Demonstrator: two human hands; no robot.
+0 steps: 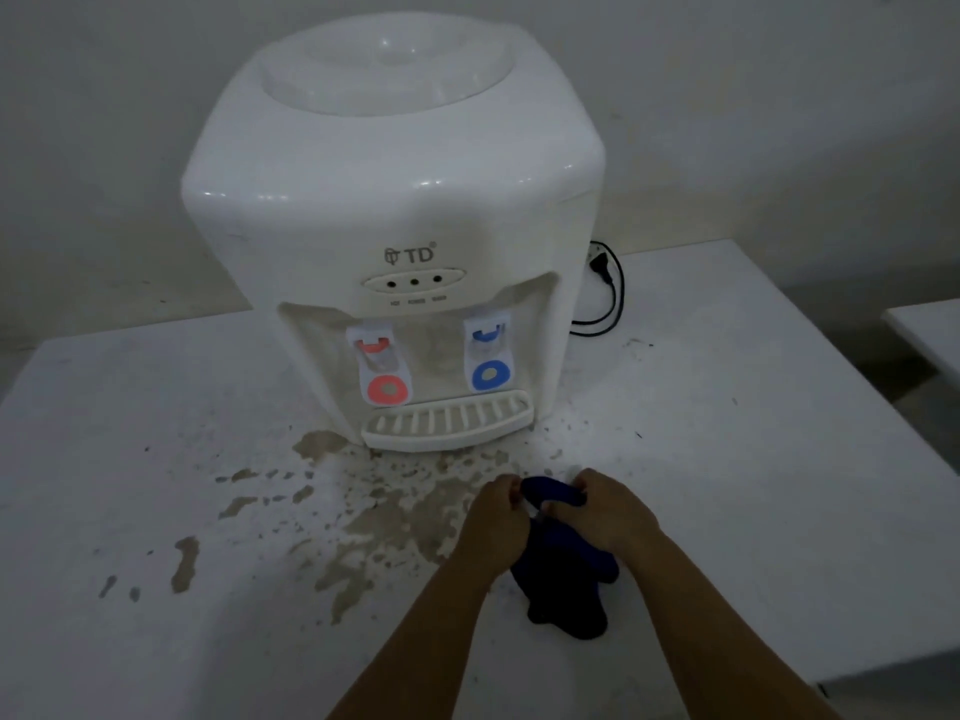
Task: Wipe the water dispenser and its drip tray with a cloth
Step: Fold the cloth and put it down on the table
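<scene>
Head view: we hold the dark blue cloth (563, 563) bunched between both hands, left hand (496, 517) and right hand (605, 506) each clamped on it, low over the stained worktop (156, 459). Just beyond our hands, drip tray (447, 420), then water dispenser (395, 200).

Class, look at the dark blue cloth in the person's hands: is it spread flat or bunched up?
Bunched up. The dark blue cloth is gathered between the left hand and right hand, its loose end drooping onto the white table.
</scene>
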